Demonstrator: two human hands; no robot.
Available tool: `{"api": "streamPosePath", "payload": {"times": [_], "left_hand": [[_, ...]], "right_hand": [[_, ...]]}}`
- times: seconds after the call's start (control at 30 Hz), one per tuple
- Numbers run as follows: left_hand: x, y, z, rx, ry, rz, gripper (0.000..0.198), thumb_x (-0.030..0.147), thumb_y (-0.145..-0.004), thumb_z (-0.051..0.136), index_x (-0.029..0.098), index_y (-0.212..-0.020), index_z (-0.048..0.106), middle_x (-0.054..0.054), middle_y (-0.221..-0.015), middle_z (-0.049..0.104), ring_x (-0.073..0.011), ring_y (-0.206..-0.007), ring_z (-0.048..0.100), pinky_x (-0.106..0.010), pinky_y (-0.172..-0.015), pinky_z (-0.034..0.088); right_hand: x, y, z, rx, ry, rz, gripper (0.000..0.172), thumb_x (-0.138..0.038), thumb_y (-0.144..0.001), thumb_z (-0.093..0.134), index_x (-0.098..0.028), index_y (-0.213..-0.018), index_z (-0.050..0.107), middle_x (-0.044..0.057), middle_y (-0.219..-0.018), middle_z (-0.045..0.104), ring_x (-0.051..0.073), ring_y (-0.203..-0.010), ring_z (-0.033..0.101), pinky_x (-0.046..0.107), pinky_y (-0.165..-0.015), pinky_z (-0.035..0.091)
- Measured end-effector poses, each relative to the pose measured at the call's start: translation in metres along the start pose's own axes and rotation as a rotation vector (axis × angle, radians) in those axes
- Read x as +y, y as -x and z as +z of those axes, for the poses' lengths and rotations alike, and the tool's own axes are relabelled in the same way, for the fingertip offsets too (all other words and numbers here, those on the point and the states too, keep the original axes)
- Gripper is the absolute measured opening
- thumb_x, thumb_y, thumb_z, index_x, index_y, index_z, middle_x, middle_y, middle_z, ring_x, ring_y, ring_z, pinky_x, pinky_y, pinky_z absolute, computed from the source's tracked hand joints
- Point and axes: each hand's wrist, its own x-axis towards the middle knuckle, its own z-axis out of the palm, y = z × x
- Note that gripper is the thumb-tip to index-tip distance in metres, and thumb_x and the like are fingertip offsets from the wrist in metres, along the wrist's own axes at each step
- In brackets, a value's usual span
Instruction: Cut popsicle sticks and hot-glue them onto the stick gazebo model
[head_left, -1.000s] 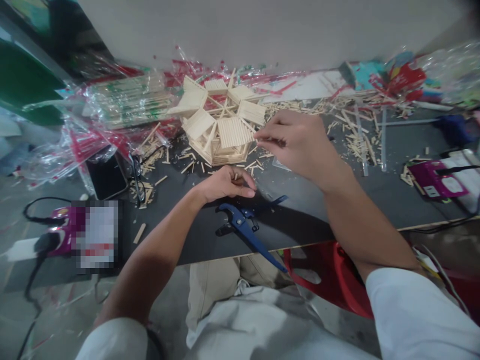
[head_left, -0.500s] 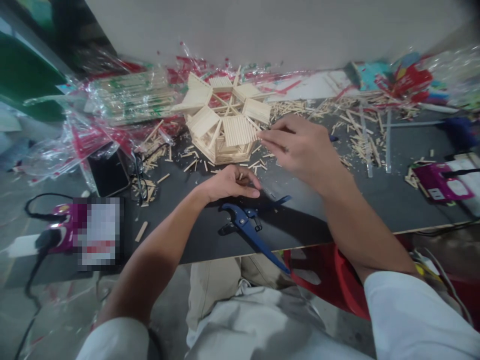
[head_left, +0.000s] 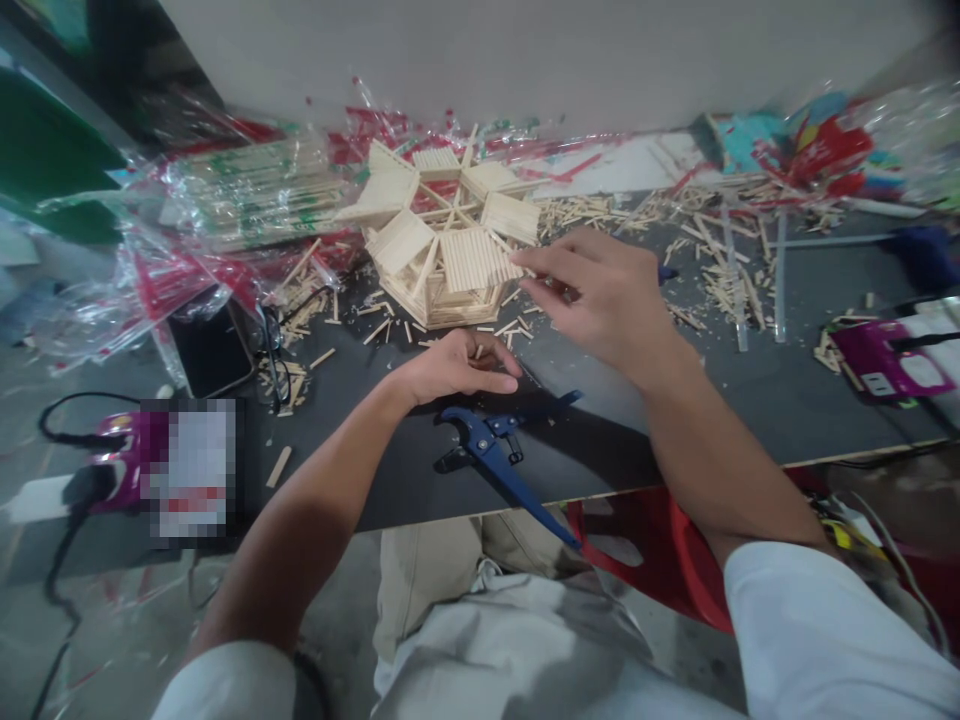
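My right hand (head_left: pixel 592 290) is at the right side of the front roof panel (head_left: pixel 476 260) of a wooden model (head_left: pixel 442 300), thumb and forefinger brought near each other with the tips at the panel's edge. I cannot tell whether a piece is pinched between them. My left hand (head_left: pixel 469 365) is half curled just in front of the model, thumb extended, with short stick pieces (head_left: pixel 480 352) held in the bent fingers.

The model stands upright toward the far edge of the counter (head_left: pixel 397 470), left of its middle. Several slatted panels slope around its many-sided frame; the centre is open, crossed by thin bars.

A blue cutter (head_left: pixel 495 465) lies at the near edge, close to my left hand, one handle projecting past that edge. Loose stick offcuts (head_left: pixel 375 330) are scattered about the model's base. Wrapped stick bundles (head_left: pixel 255 195) occupy the far left corner area. A phone (head_left: pixel 210 345) lies nearer the left end, partly under plastic wrap (head_left: pixel 150 290). Two clear rods (head_left: pixel 781 280) lie among further offcuts toward the right end; a purple socket box (head_left: pixel 889 360) sits by the near right corner.
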Motion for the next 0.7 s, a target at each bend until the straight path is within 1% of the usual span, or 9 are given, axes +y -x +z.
{"api": "streamPosePath", "payload": {"times": [0.1, 0.2, 0.3, 0.43, 0.57, 0.7], "left_hand": [[0.000, 0.000, 0.000, 0.004, -0.002, 0.001, 0.033, 0.041, -0.075, 0.088, 0.015, -0.093, 0.075, 0.006, -0.055, 0.044, -0.0057, -0.049, 0.039, -0.021, -0.046, 0.028], [0.002, 0.000, 0.002, 0.004, 0.005, -0.001, 0.033, 0.041, -0.075, 0.088, 0.015, -0.091, 0.075, 0.006, -0.055, 0.045, -0.0058, -0.049, 0.039, -0.022, -0.046, 0.027], [0.004, 0.000, 0.003, 0.009, 0.022, -0.009, 0.035, 0.041, -0.073, 0.088, 0.014, -0.090, 0.074, 0.006, -0.056, 0.047, -0.0052, -0.049, 0.038, -0.021, -0.045, 0.027], [0.005, 0.000, 0.003, 0.002, 0.026, -0.005, 0.034, 0.040, -0.075, 0.087, 0.013, -0.090, 0.073, 0.007, -0.056, 0.046, -0.0043, -0.049, 0.037, -0.020, -0.045, 0.028], [0.005, 0.000, 0.004, 0.009, 0.030, -0.009, 0.031, 0.036, -0.075, 0.086, 0.013, -0.089, 0.072, 0.008, -0.055, 0.044, -0.0040, -0.049, 0.036, -0.019, -0.046, 0.028], [0.002, -0.001, 0.004, 0.030, 0.047, -0.041, 0.029, 0.035, -0.076, 0.085, 0.013, -0.090, 0.071, 0.004, -0.063, 0.054, -0.0042, -0.052, 0.039, -0.019, -0.046, 0.028]], "right_hand": [[0.000, 0.001, -0.002, 0.001, -0.063, 0.012, 0.021, -0.028, -0.102, 0.057, -0.029, -0.120, 0.069, 0.006, -0.099, 0.071, 0.021, -0.081, 0.068, 0.036, -0.073, 0.054], [-0.001, 0.001, -0.003, 0.047, -0.077, -0.033, 0.017, -0.025, -0.103, 0.054, -0.025, -0.111, 0.070, 0.007, -0.100, 0.071, 0.020, -0.081, 0.069, 0.035, -0.071, 0.054], [-0.003, 0.001, -0.001, 0.061, -0.035, -0.059, 0.019, -0.025, -0.105, 0.051, -0.025, -0.107, 0.070, 0.007, -0.100, 0.071, 0.019, -0.084, 0.069, 0.033, -0.072, 0.054], [-0.001, 0.002, 0.004, 0.061, 0.069, -0.078, 0.024, -0.028, -0.108, 0.044, -0.025, -0.105, 0.068, 0.006, -0.097, 0.070, 0.017, -0.081, 0.067, 0.030, -0.070, 0.053], [-0.001, 0.003, 0.009, 0.110, 0.103, -0.129, 0.022, -0.024, -0.107, 0.046, -0.023, -0.103, 0.067, 0.005, -0.095, 0.069, 0.016, -0.079, 0.066, 0.029, -0.068, 0.053], [-0.001, 0.001, 0.010, 0.132, 0.068, -0.115, 0.021, -0.025, -0.106, 0.047, -0.025, -0.098, 0.067, 0.005, -0.095, 0.068, 0.016, -0.078, 0.065, 0.029, -0.067, 0.053]]}}
